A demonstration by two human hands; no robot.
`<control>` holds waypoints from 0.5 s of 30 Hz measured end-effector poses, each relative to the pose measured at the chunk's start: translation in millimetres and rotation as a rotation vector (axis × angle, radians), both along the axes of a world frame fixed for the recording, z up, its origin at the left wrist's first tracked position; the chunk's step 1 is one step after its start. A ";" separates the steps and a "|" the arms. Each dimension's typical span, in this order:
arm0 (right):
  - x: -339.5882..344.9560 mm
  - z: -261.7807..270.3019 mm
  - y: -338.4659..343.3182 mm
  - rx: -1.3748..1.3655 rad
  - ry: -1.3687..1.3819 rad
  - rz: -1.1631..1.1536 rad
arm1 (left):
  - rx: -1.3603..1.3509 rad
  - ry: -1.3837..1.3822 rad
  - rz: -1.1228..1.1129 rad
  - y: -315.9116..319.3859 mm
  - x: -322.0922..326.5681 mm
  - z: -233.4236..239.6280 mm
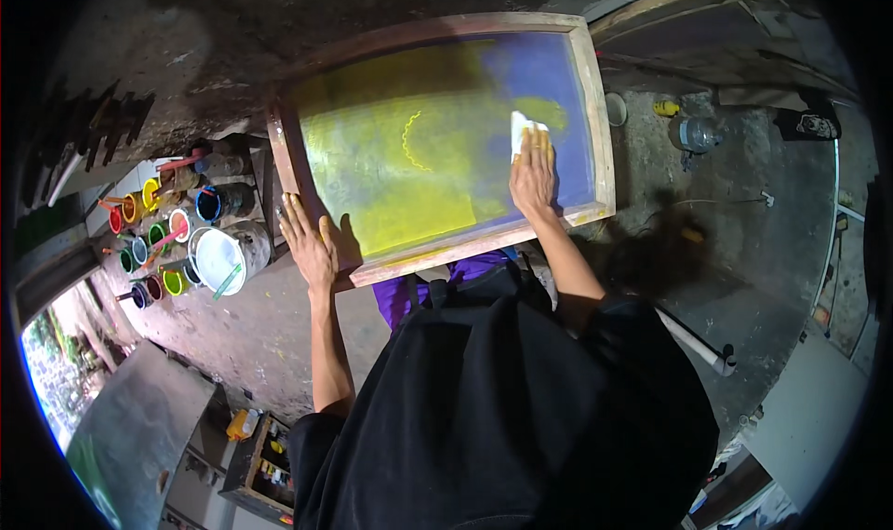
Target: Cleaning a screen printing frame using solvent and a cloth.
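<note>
A wooden-framed printing screen [446, 181] lies in front of me, its mesh coated yellow-green on the left and blue-violet on the right. A thin curved, jagged yellow line shows near the mesh's middle. My right hand [534, 170] presses a white cloth or paper wad [520, 129] onto the mesh, near a yellow smear on the blue part. My left hand [310, 247] rests with fingers spread on the frame's left side, near the lower left corner; nothing shows in its grasp. Yellow stains mark the fingers of both hands.
Several open paint pots [174, 233] stand left of the frame, some with sticks in them. A large white bucket [220, 261] is closest. To the right are a clear plastic bottle [694, 135] and a yellow container [666, 108]. A wooden crate [254, 467] stands lower left.
</note>
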State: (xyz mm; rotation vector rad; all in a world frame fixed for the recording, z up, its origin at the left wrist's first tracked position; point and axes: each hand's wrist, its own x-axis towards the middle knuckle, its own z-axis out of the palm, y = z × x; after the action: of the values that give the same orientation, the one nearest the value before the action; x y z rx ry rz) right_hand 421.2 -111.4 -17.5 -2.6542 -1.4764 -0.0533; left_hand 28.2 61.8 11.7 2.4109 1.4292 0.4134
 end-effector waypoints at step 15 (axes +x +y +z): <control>27.4 -14.7 2.5 0.105 -0.041 -0.246 | 0.033 0.015 -0.022 -5.8 5.0 2.3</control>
State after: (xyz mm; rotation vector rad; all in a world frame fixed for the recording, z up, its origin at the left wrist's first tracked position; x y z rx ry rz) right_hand 448.7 -108.9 -32.2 -2.7465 -1.1161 -0.1990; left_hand 33.3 56.0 14.0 2.4585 1.4120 0.4176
